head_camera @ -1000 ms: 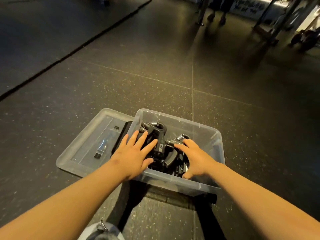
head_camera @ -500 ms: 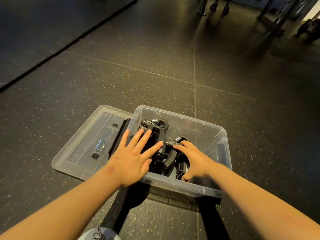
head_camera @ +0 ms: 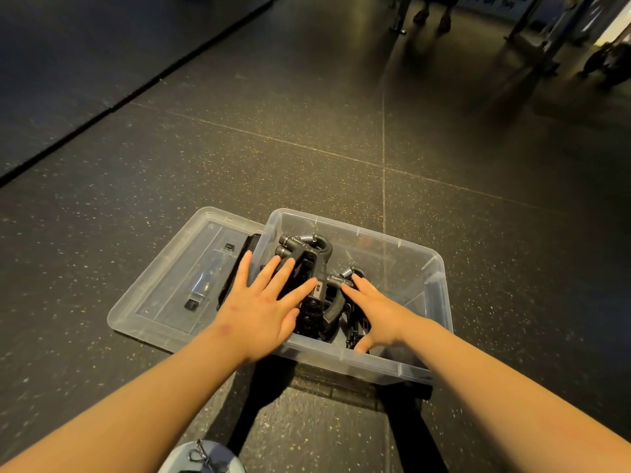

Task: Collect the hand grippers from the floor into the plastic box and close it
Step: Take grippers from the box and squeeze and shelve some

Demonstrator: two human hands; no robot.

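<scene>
A clear plastic box stands on the dark floor just in front of me. Several black hand grippers with metal springs lie piled inside it. My left hand hovers flat over the left side of the pile, fingers spread, holding nothing. My right hand reaches into the box, fingers extended onto the grippers, thumb down near the front wall; it does not grasp any. The clear lid lies flat on the floor against the box's left side.
Dark speckled rubber floor tiles stretch all around. A darker mat lies far left. Metal rack legs and a person's feet are at the far back. A grey object shows at the bottom edge.
My left hand has lifted slightly and spread wider over the pile. The right hand stays in the box almost unmoved. The view has tilted down a little.
</scene>
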